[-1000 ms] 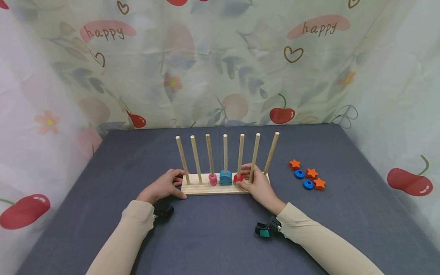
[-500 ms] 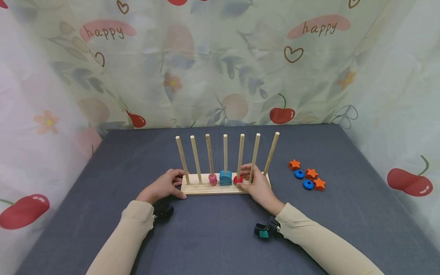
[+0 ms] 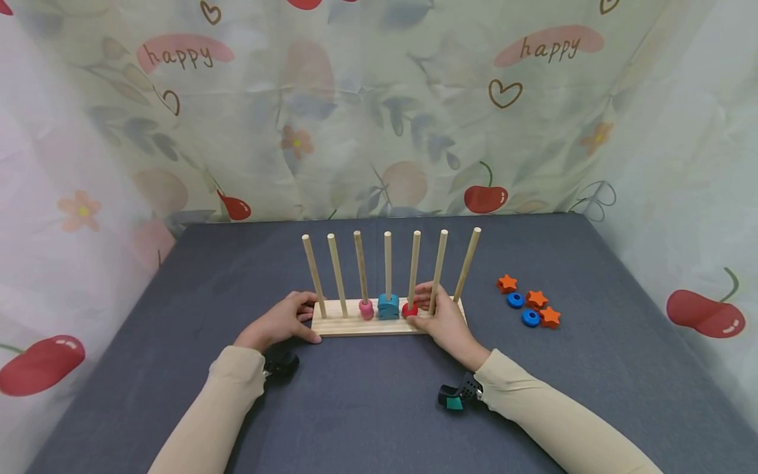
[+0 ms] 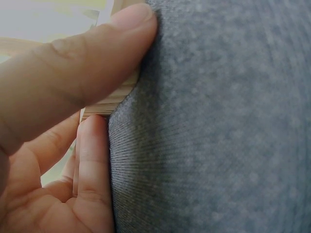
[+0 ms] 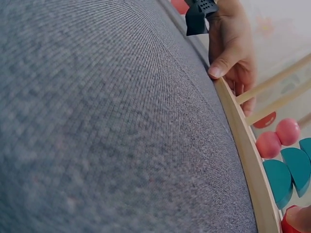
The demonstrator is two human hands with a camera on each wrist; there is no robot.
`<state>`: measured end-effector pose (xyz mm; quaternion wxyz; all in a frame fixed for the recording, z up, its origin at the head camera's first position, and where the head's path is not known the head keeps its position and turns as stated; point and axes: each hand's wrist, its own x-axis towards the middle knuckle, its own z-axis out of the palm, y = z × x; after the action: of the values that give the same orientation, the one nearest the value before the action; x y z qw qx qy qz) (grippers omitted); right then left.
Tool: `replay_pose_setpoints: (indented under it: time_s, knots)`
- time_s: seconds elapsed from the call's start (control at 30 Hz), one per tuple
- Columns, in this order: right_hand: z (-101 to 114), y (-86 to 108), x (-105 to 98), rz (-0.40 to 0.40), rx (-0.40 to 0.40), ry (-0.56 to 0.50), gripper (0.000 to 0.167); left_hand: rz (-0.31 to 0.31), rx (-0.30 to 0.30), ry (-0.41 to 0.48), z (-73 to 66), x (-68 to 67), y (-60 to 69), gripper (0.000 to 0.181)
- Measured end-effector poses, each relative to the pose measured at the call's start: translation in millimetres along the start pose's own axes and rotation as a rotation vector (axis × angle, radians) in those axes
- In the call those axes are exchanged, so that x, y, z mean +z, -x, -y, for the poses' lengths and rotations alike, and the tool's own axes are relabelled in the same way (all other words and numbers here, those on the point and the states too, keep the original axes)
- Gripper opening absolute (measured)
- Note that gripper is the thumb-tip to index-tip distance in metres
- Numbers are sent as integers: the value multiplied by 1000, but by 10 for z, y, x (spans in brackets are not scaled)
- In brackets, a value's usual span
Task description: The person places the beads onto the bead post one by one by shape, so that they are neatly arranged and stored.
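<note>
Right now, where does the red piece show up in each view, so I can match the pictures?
Head: red piece just right of and below centre, low on the fifth peg from the left, by the right hand.
Left wrist: not in it.
Right wrist: bottom right corner, partly covered by the right hand.
Shared landmark: the base, upper left in left wrist, right side in right wrist.

Head view evenly lit, table [image 3: 367, 408] crisp at far edge; soft shadow beside left sleeve [image 3: 210, 408]. Wrist views: backdrop [image 5: 277, 34] washed out.

The patterned curtain [image 3: 367, 118] reads "happy" twice, on pink patches [image 3: 185, 52].
</note>
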<state>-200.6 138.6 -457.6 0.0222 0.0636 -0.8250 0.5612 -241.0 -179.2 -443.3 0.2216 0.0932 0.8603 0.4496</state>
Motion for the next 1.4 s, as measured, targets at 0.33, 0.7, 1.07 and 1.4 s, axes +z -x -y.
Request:
replay_pose_setpoints:
  time_s: [0.33,0.7,1.07,1.4]
  knots:
    - [-5,-6,-24,22,-3,27,49,-3,-2,2,-5,6,3,78]
    - [70,62,-269,234,29,146,71,-21,-8,-28,5,22,-15,82]
    - [210,423,-679,365,29,357,76,-17,-6,-18,-3,21,0,82]
    - [311,637,-1226,290,19,390,63,-23,-9,-24,-3,24,0,81]
